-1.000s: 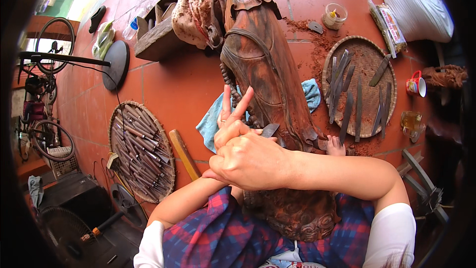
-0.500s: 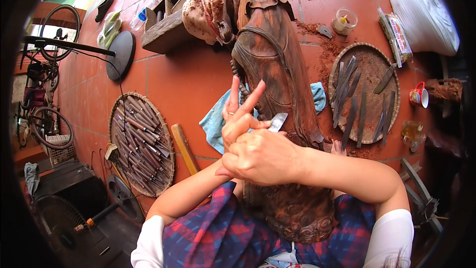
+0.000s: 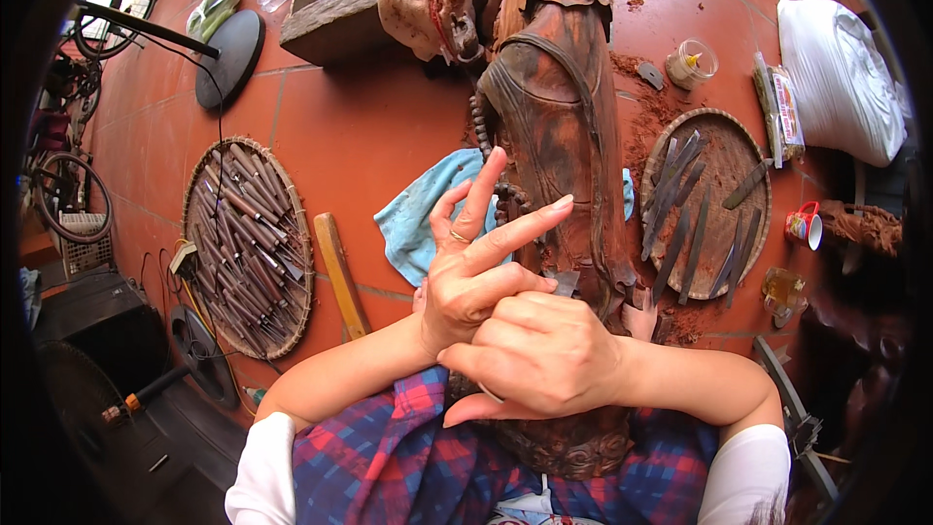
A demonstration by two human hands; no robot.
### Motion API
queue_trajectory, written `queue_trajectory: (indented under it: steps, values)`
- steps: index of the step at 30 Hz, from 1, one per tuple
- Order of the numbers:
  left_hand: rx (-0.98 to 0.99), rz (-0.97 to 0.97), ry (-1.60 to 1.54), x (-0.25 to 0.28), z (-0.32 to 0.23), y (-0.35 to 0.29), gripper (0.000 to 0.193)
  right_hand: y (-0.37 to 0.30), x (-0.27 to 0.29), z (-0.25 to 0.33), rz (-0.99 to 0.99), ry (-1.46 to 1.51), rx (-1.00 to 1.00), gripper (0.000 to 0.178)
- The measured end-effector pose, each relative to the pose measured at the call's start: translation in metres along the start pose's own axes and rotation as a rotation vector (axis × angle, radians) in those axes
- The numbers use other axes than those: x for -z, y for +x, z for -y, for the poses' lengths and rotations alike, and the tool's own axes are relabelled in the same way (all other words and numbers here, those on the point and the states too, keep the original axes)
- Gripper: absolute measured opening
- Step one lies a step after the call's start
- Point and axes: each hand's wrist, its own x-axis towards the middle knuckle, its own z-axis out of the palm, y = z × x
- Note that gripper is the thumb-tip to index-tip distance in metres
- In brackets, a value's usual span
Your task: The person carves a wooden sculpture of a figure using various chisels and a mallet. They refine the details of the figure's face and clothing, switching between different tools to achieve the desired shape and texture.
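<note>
With the hands as clock centre, the right fingers are curled round a blade, mostly hidden, its pale tip poking out at their 12 o'clock and the left hand's 3 o'clock. Two left fingers point, spread, toward 12 and 1; the others are bent, and whether they grip the blade I can't tell. The statue stretches beneath both hands toward 12. A cloth lies at 10, baskets at 2 and 9.
</note>
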Motion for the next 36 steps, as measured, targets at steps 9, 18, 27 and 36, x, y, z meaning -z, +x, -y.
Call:
queue_trajectory:
  steps: [9,18,27,36]
  values:
    - [-0.006,-0.014,0.182,-0.011,0.021,0.007,0.011,-0.008,0.009,-0.020,0.192,-0.081,-0.020,0.040]
    - [0.007,0.118,0.179,-0.009,0.013,0.010,0.013,-0.006,0.020,-0.028,0.308,0.066,-0.010,0.040]
    - [0.054,0.192,0.235,-0.004,0.002,0.000,0.026,-0.014,0.027,-0.025,0.403,0.134,-0.004,0.039]
    - [0.086,0.129,0.173,-0.011,-0.002,-0.001,0.024,-0.011,0.033,-0.030,0.402,0.181,0.034,0.043]
